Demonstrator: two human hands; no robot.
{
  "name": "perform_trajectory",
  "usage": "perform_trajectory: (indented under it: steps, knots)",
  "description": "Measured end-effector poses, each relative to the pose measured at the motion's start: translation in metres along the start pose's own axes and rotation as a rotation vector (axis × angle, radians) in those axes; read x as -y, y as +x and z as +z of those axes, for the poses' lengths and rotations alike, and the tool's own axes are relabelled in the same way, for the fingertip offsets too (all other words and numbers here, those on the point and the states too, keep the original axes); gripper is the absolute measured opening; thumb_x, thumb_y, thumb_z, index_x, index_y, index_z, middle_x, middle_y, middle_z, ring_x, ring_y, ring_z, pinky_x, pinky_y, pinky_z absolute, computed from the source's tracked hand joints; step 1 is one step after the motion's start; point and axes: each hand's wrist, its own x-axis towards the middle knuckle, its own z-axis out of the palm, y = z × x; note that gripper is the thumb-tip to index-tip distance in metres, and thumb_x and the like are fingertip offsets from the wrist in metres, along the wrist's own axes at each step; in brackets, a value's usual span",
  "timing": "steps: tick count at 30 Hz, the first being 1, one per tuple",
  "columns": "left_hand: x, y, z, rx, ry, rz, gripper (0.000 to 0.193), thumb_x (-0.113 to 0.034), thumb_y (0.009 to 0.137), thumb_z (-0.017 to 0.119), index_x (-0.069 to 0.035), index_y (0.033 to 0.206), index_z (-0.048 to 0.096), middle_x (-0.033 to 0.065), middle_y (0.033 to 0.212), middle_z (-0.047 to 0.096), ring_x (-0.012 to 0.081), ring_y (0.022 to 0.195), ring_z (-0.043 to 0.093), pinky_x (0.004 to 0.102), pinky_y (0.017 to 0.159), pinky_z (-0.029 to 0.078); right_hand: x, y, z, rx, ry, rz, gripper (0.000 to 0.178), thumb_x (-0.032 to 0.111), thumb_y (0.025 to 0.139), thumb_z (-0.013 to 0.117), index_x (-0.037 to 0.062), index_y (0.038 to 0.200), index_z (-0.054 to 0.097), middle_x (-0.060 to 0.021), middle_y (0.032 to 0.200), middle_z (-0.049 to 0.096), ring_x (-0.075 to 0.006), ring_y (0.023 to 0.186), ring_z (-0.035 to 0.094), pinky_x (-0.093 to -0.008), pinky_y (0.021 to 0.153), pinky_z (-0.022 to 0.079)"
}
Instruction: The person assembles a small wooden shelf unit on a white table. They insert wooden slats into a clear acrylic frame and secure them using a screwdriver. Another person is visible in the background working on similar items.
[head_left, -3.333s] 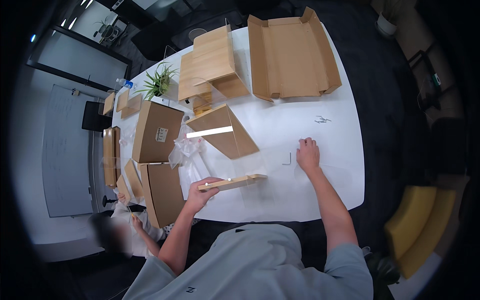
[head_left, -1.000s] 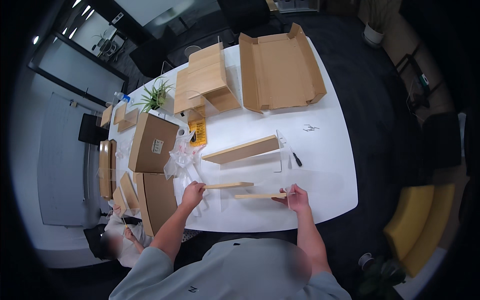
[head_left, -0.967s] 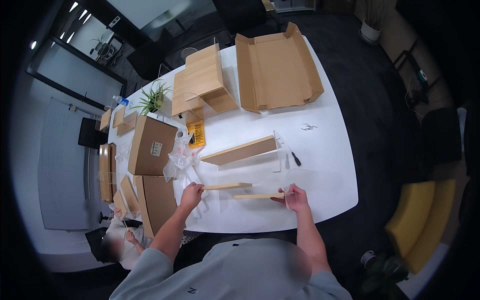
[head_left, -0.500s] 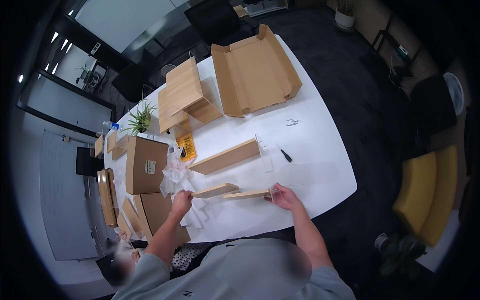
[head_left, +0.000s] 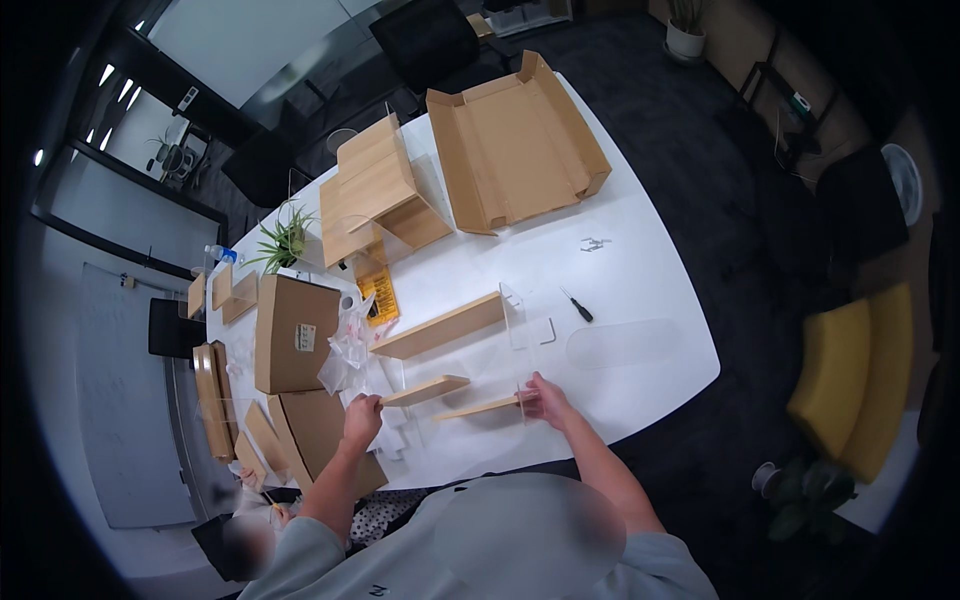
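Head view: left hand (head_left: 363, 418) is pinching a wooden board (head_left: 428, 390), right hand (head_left: 545, 402) is gripping a nearer board (head_left: 480, 409); both are running left-right between them, by the surface's (head_left: 640, 280) near edge.

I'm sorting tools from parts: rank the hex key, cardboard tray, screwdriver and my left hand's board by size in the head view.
Cardboard tray
Board at your left hand
Screwdriver
Hex key

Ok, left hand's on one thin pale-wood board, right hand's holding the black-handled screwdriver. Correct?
Wrong for the right hand: the head view shows it holding a second thin pale-wood board; the black-handled screwdriver lies on the white table.
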Motion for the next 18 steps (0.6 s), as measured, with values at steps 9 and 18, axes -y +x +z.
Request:
perform_trajectory:
  steps: [9,18]
  knots:
    - [-0.005,-0.010,0.005,-0.026,-0.042,-0.003,0.009,-0.007,0.085,0.065,-0.003,0.090,0.072,0.0208,0.084,0.064,0.0402,0.077,0.065,0.0493,0.072,0.054,0.026,-0.033,0.012,-0.358,-0.411,-0.029,0.062,0.060,0.096,0.048,0.0054,0.123,0.059,-0.0116,0.109,0.065,-0.0257,0.096,0.062,-0.0534,0.078,0.056]
    - [-0.013,-0.017,0.018,-0.016,-0.061,-0.032,0.007,-0.007,0.085,0.065,-0.004,0.088,0.070,0.0199,0.084,0.063,0.0396,0.076,0.065,0.0495,0.069,0.055,0.047,-0.076,0.027,-0.472,-0.999,-0.362,0.053,0.047,0.095,0.056,0.0005,0.117,0.065,-0.0179,0.122,0.063,-0.0407,0.103,0.063,-0.0539,0.092,0.052]
